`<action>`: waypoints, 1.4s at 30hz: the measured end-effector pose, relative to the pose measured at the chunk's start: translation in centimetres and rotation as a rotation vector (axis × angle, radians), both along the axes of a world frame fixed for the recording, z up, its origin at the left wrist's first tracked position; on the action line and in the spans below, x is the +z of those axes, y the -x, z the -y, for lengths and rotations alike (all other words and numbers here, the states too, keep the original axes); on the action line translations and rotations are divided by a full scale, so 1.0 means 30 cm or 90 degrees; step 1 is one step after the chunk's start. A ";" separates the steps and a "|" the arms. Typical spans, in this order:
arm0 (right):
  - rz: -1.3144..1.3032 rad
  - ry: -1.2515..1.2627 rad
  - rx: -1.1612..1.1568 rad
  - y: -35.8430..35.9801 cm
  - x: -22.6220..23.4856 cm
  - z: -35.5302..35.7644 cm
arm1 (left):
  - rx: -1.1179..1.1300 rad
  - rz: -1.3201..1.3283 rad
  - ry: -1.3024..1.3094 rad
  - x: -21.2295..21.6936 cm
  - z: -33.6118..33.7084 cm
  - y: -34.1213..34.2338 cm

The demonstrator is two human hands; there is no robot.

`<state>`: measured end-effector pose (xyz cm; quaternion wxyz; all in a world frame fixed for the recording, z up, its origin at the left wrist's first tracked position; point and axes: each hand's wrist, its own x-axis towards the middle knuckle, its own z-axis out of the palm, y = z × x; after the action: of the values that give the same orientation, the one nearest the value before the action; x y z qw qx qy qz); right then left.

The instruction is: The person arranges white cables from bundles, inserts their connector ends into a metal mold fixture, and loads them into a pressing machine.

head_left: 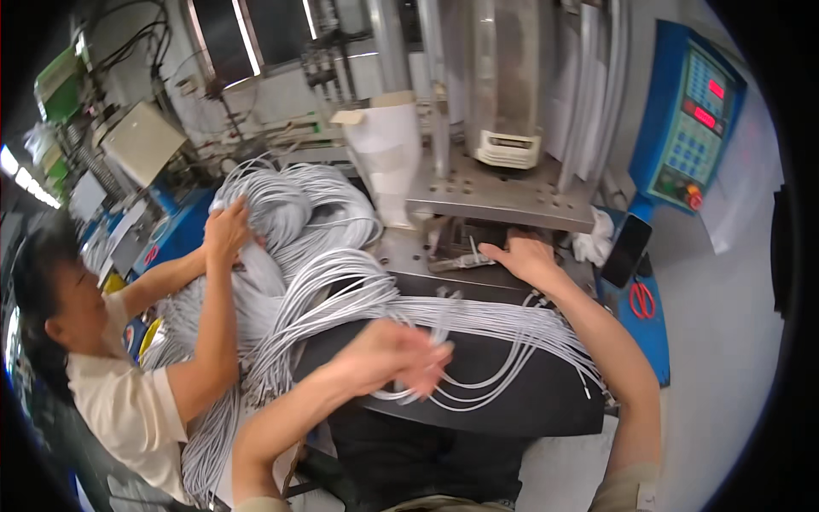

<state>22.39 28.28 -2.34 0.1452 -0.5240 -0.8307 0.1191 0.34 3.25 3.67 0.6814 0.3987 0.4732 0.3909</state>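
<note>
My left hand (397, 354) hangs over the dark work surface (546, 397), just in front of the bundle of light grey cables (478, 314). Motion smears its fingers, so whether they hold a cable cannot be told. My right hand (525, 258) reaches to the metal mould (461, 260) under the press plate (503, 198). Its thumb is stretched out apart from the fingers, which are partly hidden at the mould; nothing shows in its grasp. The cables run across the surface beneath my right forearm, their ends at the right edge.
On the left a co-worker's hands (226, 230) handle a large heap of coiled grey cables (299, 205). A blue control panel (687, 119) stands at the right. Below it are a dark phone (627, 252) and red-handled scissors (641, 300). The press column (503, 77) rises behind the mould.
</note>
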 end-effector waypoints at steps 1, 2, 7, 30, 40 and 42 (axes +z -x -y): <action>-0.016 -0.085 -0.002 -0.032 -0.033 -0.004 | -0.017 -0.081 -0.015 0.065 0.040 0.025; -0.007 -0.122 0.015 -0.041 -0.055 -0.008 | -0.026 -0.167 -0.035 0.113 0.073 0.069; 0.037 -0.149 0.089 -0.022 -0.032 0.060 | 0.251 -0.105 -0.331 0.074 0.017 0.257; 0.004 -0.214 0.030 -0.447 -0.018 0.491 | 0.284 0.390 0.402 -0.339 0.721 -0.079; 0.034 -0.229 -0.035 -0.439 -0.065 0.463 | -0.064 -0.590 -0.797 -0.082 -0.118 -0.396; 0.009 -0.203 -0.044 -0.445 -0.030 0.457 | -0.026 -0.620 -0.857 -0.173 -0.210 -0.436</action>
<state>35.74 14.57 -3.24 0.2243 -0.5236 -0.8216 -0.0229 13.43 9.55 -1.51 0.0232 0.8543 0.3726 0.3618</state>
